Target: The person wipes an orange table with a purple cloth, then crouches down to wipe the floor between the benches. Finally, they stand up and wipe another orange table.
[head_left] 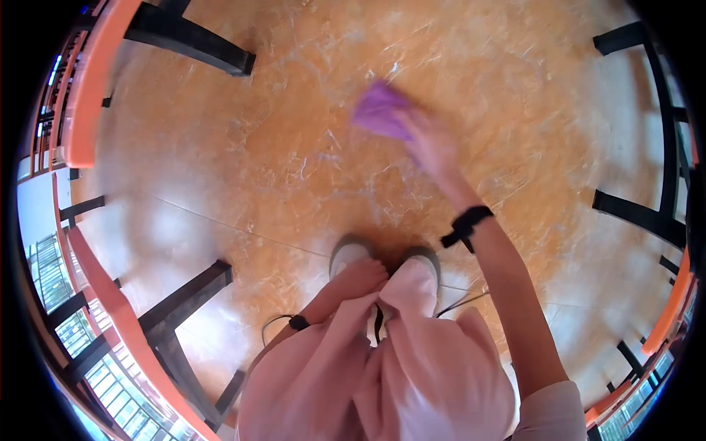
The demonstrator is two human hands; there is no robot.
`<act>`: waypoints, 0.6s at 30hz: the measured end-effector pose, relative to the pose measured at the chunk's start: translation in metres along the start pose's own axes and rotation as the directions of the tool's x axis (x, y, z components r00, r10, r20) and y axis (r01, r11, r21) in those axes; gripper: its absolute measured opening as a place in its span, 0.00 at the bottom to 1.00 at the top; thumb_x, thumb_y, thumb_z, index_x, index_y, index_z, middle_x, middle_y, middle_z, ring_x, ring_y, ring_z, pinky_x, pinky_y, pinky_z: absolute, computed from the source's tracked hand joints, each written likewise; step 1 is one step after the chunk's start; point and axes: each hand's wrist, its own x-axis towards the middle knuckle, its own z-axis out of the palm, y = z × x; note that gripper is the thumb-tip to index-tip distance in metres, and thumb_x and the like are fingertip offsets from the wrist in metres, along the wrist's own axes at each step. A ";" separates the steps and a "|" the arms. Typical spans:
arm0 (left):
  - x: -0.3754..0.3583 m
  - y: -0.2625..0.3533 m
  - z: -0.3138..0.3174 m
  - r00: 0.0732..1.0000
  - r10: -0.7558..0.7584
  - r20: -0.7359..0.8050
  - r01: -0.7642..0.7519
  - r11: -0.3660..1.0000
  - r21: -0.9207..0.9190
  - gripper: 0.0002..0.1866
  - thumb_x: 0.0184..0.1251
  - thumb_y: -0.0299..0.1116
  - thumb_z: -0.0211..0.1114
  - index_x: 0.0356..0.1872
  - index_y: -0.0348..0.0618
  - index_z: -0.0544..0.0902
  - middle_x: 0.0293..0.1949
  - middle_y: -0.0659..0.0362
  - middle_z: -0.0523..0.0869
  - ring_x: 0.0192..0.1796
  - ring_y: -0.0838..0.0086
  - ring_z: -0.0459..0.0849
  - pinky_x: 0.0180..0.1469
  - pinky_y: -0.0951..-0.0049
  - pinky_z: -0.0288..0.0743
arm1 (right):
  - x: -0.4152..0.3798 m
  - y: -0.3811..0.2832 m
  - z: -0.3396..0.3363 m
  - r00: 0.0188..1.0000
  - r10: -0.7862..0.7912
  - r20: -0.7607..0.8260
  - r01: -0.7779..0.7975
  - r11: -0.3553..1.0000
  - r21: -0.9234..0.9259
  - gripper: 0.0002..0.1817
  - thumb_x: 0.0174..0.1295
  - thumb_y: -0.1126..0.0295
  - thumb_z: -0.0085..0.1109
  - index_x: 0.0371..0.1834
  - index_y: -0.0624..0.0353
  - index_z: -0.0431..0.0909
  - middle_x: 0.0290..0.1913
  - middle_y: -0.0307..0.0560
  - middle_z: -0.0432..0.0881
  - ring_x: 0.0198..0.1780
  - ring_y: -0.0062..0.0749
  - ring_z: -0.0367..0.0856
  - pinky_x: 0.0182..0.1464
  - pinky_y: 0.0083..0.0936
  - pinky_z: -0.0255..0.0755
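A purple cloth (384, 112) lies against the shiny orange-brown marbled floor (294, 125). My right hand (432, 145) is closed on it, arm stretched forward, with hand and cloth smeared by motion. My left hand (364, 277) rests low in front of my knees, by the trouser cloth (323, 353) and above my shoes (351, 251). Its fingers look curled in; whatever they may hold is hidden. Each wrist wears a black band (469, 223).
Dark table or bench legs (191, 40) with orange tops (84, 95) stand at the left. More dark legs (640, 214) stand at the right. A thin floor seam crosses left of my feet. Bright windows (121, 382) show at the lower left.
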 end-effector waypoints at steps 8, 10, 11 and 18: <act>0.014 0.107 -0.067 0.884 0.292 0.366 -0.156 0.921 -0.356 0.09 0.56 0.37 0.56 0.31 0.41 0.76 0.34 0.58 0.78 0.40 0.67 0.76 0.41 0.69 0.68 | -0.205 0.147 -0.074 0.600 0.691 -0.404 -0.777 0.624 -0.087 0.34 0.47 0.67 0.61 0.61 0.51 0.62 0.54 0.52 0.70 0.50 0.51 0.70 0.49 0.40 0.66; 0.030 0.092 -0.089 0.924 0.130 0.358 -0.061 0.978 -0.199 0.10 0.57 0.37 0.56 0.33 0.41 0.76 0.35 0.58 0.78 0.40 0.67 0.76 0.42 0.69 0.68 | -0.251 0.147 -0.075 0.532 0.702 -0.474 -0.831 0.539 -0.135 0.34 0.47 0.66 0.60 0.61 0.52 0.62 0.54 0.51 0.70 0.49 0.51 0.70 0.48 0.40 0.66; 0.041 0.068 -0.096 0.949 -0.036 0.313 0.050 0.998 -0.037 0.11 0.57 0.37 0.57 0.33 0.40 0.75 0.35 0.58 0.78 0.41 0.67 0.76 0.42 0.69 0.68 | -0.268 0.145 -0.077 0.518 0.707 -0.482 -0.840 0.526 -0.132 0.34 0.47 0.66 0.60 0.61 0.52 0.62 0.54 0.51 0.70 0.49 0.51 0.70 0.48 0.40 0.66; 0.045 0.122 -0.142 0.842 0.275 0.464 -0.186 0.955 -0.230 0.09 0.59 0.35 0.57 0.34 0.39 0.75 0.34 0.59 0.78 0.39 0.70 0.76 0.41 0.71 0.69 | -0.298 0.112 -0.069 0.412 0.773 -0.482 -0.905 0.409 -0.117 0.35 0.43 0.66 0.60 0.61 0.47 0.62 0.51 0.48 0.70 0.45 0.48 0.69 0.46 0.40 0.64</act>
